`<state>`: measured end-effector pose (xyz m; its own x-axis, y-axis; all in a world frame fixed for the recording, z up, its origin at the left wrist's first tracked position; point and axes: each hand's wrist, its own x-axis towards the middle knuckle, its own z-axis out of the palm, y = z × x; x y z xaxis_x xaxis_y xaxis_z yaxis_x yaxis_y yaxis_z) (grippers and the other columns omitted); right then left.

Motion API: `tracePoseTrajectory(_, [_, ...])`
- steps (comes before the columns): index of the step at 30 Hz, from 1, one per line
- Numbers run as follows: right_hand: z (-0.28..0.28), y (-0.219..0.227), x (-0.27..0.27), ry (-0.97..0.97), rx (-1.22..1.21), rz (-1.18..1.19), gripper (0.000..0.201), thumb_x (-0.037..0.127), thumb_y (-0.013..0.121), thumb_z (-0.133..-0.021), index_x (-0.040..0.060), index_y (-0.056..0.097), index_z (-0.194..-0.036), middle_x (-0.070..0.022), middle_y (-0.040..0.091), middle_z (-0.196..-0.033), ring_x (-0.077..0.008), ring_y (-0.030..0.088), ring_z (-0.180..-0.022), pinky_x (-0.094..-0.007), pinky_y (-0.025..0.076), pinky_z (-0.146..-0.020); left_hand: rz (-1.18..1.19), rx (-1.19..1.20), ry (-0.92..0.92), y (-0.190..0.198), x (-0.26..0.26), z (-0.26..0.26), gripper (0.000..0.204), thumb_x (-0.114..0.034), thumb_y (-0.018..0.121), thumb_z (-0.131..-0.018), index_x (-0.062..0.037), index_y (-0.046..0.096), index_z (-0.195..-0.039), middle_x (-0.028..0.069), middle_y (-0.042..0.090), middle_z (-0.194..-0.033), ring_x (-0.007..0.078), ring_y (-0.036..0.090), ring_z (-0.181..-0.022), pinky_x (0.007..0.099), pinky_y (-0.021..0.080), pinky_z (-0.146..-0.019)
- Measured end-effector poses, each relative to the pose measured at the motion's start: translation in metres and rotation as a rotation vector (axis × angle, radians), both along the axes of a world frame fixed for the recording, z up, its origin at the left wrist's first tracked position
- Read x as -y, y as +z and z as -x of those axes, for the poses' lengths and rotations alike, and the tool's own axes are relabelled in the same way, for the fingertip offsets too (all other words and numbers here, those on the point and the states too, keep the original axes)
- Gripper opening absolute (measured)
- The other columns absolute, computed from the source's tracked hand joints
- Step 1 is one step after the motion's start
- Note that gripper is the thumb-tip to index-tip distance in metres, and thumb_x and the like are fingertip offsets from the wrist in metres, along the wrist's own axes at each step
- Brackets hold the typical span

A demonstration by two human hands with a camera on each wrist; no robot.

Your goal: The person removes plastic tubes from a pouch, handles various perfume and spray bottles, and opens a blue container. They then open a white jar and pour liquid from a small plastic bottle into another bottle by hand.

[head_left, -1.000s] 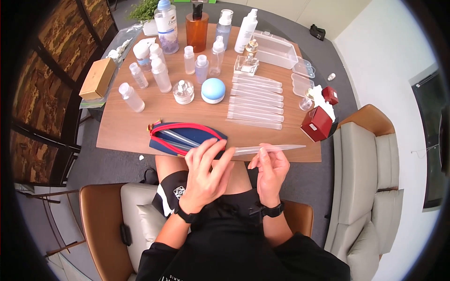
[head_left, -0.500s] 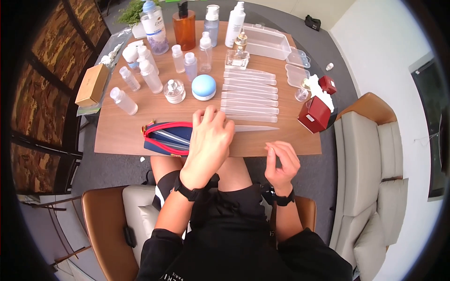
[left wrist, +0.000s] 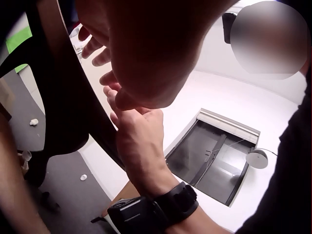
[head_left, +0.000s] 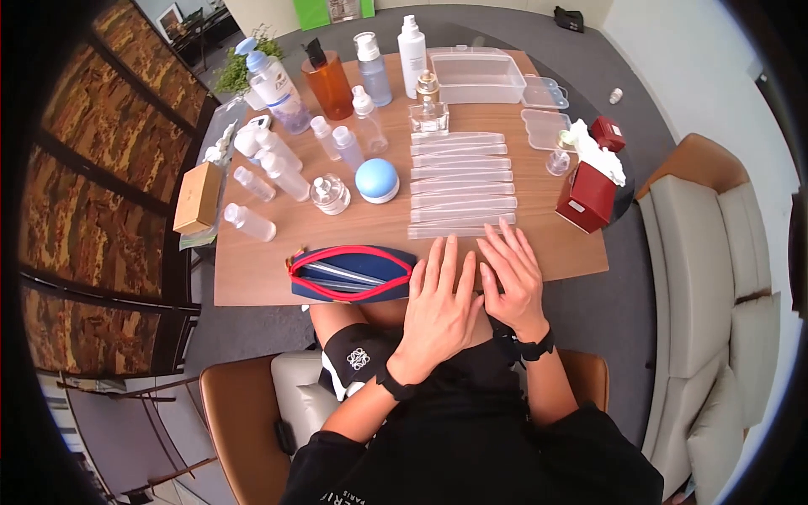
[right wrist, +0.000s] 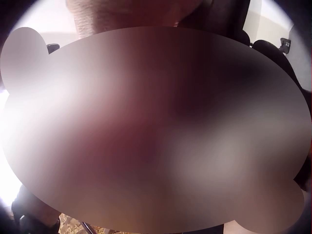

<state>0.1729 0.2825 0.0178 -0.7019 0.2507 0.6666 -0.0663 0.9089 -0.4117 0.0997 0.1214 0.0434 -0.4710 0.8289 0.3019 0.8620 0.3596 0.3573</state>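
Note:
My left hand (head_left: 442,303) is at the front edge of the table, its fingers straight and spread, with nothing held. Beside it my right hand (head_left: 515,286) stretches its fingers toward the lowest of several clear, tapered plastic strips (head_left: 461,188) lying in a stacked row. To the left lies a navy pouch (head_left: 396,292) with a red zip, unzipped, showing more clear strips (head_left: 337,273) inside. In the left wrist view the right hand (left wrist: 141,141) appears below the dark left hand (left wrist: 146,53). The right wrist view is mostly blurred.
Behind the pouch stand a glass jar (head_left: 329,195), a blue-lidded jar (head_left: 377,181) and several bottles, including an amber one (head_left: 330,88). A clear plastic box (head_left: 475,80) stands at the back. On the right is a dark red box (head_left: 587,198) near white tissue (head_left: 599,156).
A second ago my right hand pinched a clear strip beside the pouch; half a second ago that strip lay on the table under my left hand. Now both hands are together, holding nothing.

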Motion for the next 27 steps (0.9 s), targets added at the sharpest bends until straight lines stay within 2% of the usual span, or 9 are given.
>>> tracePoseTrajectory(4, [-0.001,0.001,0.003,-0.018,0.033,0.007,0.037,0.005,0.065,-0.094,-0.0002,0.072,-0.13,-0.0184,0.069,-0.14,-0.0388,0.06,-0.139,-0.0532,0.044,-0.118,-0.018,0.049,0.068,-0.006,-0.008,-0.001,0.065,-0.019,0.062,-0.096,0.0037,0.045,-0.155,0.0363,0.029,-0.166,0.0512,0.028,-0.157,0.0593,0.031,-0.12])
tracePoseTrajectory(5, [-0.001,0.002,0.003,-0.014,0.041,0.023,0.037,0.005,0.065,-0.094,-0.0001,0.072,-0.13,-0.0185,0.069,-0.141,-0.0386,0.06,-0.138,-0.0523,0.045,-0.118,-0.017,0.017,0.079,-0.005,-0.012,-0.001,0.065,-0.02,0.063,-0.095,0.0066,0.048,-0.153,0.0393,0.033,-0.163,0.0504,0.031,-0.156,0.0572,0.033,-0.12])
tracePoseTrajectory(11, [0.001,-0.004,0.001,-0.036,0.063,-0.003,0.04,0.006,0.065,-0.094,-0.0008,0.07,-0.132,-0.0184,0.069,-0.141,-0.0386,0.061,-0.138,-0.0517,0.045,-0.118,0.035,-0.009,0.056,-0.015,-0.017,-0.002,0.066,-0.019,0.061,-0.095,0.0048,0.046,-0.155,0.0367,0.034,-0.164,0.0495,0.029,-0.157,0.0613,0.029,-0.12])
tracePoseTrajectory(13, [0.0,-0.001,0.001,-0.029,0.07,-0.001,0.041,0.006,0.065,-0.094,-0.0006,0.069,-0.133,-0.018,0.069,-0.141,-0.0391,0.06,-0.138,-0.0517,0.045,-0.117,0.038,0.03,0.055,-0.012,-0.019,-0.002,0.07,-0.017,0.06,-0.094,0.0035,0.042,-0.159,0.0341,0.028,-0.168,0.0493,0.026,-0.159,0.062,0.025,-0.122])
tracePoseTrajectory(14, [-0.001,0.0,0.0,-0.043,0.068,0.004,0.041,0.006,0.065,-0.094,-0.0006,0.069,-0.133,-0.018,0.069,-0.141,-0.0391,0.06,-0.138,-0.0517,0.045,-0.117,0.049,0.021,0.06,-0.01,-0.02,-0.001,0.069,-0.018,0.06,-0.093,0.004,0.044,-0.156,0.0352,0.032,-0.166,0.0489,0.027,-0.158,0.0617,0.026,-0.121])
tracePoseTrajectory(19, [-0.002,-0.001,-0.002,-0.002,0.083,0.023,0.041,0.006,0.066,-0.093,-0.0004,0.069,-0.134,-0.0173,0.069,-0.14,-0.0392,0.06,-0.138,-0.0515,0.046,-0.117,0.06,0.023,0.08,-0.01,-0.023,-0.001,0.07,-0.018,0.059,-0.088,0.004,0.048,-0.154,0.0355,0.03,-0.167,0.0499,0.027,-0.158,0.0617,0.028,-0.12])
tracePoseTrajectory(27, [0.001,-0.002,-0.001,0.006,0.113,0.024,0.04,0.006,0.067,-0.091,-0.0009,0.07,-0.131,-0.0181,0.07,-0.138,-0.0382,0.061,-0.137,-0.0495,0.048,-0.115,0.07,0.039,0.108,-0.008,-0.025,-0.002,0.069,-0.017,0.058,-0.089,0.0027,0.049,-0.154,0.035,0.027,-0.169,0.0501,0.027,-0.158,0.0594,0.026,-0.122])
